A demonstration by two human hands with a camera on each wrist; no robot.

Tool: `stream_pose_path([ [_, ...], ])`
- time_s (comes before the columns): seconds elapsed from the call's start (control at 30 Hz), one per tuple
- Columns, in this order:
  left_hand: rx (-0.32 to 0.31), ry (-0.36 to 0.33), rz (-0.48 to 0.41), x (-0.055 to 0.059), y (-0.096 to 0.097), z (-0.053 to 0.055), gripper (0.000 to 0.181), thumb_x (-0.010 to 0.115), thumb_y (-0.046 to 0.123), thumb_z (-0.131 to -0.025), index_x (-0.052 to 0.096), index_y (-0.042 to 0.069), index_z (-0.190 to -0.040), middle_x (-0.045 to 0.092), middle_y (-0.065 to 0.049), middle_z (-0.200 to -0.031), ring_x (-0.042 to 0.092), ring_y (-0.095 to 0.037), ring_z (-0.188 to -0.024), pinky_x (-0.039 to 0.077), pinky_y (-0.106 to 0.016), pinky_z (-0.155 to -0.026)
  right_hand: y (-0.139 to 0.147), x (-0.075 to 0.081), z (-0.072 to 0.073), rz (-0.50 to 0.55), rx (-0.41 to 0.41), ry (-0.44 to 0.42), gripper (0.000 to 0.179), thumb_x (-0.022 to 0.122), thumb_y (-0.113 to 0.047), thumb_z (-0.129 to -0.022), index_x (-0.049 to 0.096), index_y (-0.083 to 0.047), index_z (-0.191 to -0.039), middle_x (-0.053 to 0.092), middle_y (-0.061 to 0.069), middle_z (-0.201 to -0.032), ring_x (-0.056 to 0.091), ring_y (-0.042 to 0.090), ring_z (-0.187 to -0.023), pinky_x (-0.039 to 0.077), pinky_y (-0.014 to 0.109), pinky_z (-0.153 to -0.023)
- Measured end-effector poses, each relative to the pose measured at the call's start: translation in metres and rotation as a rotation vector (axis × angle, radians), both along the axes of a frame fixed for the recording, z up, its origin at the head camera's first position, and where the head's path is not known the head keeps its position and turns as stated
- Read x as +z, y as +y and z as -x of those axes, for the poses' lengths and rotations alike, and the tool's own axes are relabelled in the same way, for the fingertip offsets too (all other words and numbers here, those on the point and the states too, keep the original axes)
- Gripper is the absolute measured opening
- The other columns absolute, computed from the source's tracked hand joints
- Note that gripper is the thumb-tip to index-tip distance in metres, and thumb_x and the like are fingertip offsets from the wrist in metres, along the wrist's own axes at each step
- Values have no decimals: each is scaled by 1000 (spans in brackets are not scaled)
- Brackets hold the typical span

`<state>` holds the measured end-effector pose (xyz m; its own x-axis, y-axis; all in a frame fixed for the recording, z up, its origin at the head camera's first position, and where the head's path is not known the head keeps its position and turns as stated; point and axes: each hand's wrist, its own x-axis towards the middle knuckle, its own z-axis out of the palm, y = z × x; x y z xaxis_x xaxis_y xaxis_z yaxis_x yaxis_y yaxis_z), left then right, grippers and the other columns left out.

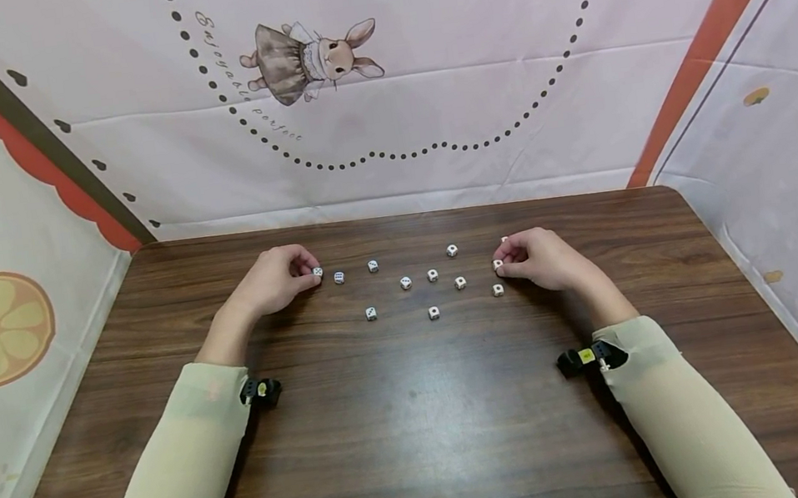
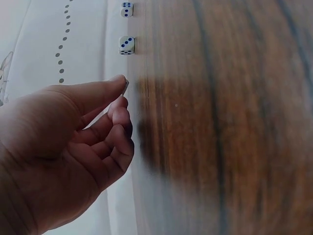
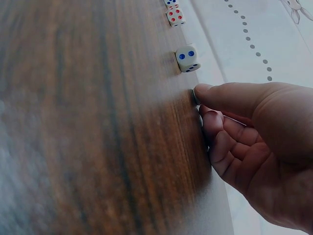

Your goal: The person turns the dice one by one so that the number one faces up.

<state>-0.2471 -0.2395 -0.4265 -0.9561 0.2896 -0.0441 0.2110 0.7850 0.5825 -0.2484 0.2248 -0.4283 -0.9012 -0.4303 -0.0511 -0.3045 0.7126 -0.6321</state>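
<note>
A: Head view: what anchors the layout?

B: The central die, on the counter. To its left, the left hand pinches the left-held die; to its right, the right hand pinches the right-held die. Both hands lie about equally near the central die. A loose die sits between it and the left fingers. Being cubes, the dice offer no long axis.

A: Left wrist view?

B: Thumb and fingers are drawn together, showing only a sliver of the left-held die. Two dice stand apart beyond the thumb; the central die cannot be singled out.

A: Right wrist view?

B: An equally narrow pinch; the right-held die shows one dark edge. A two-spot die stands near, apart from the thumb.
</note>
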Motion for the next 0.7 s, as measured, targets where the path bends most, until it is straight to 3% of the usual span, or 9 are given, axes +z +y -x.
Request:
stream_pose_path([
  [0.7, 10, -27, 32, 0, 0, 0, 10, 76, 11, -98, 71, 6, -105, 68, -7, -94, 61, -24, -88, 46, -41, -83, 0, 0, 0, -5, -6, -6, 8, 77, -11, -98, 77, -6, -104, 71, 3, -90, 63, 19, -87, 48, 36, -79],
])
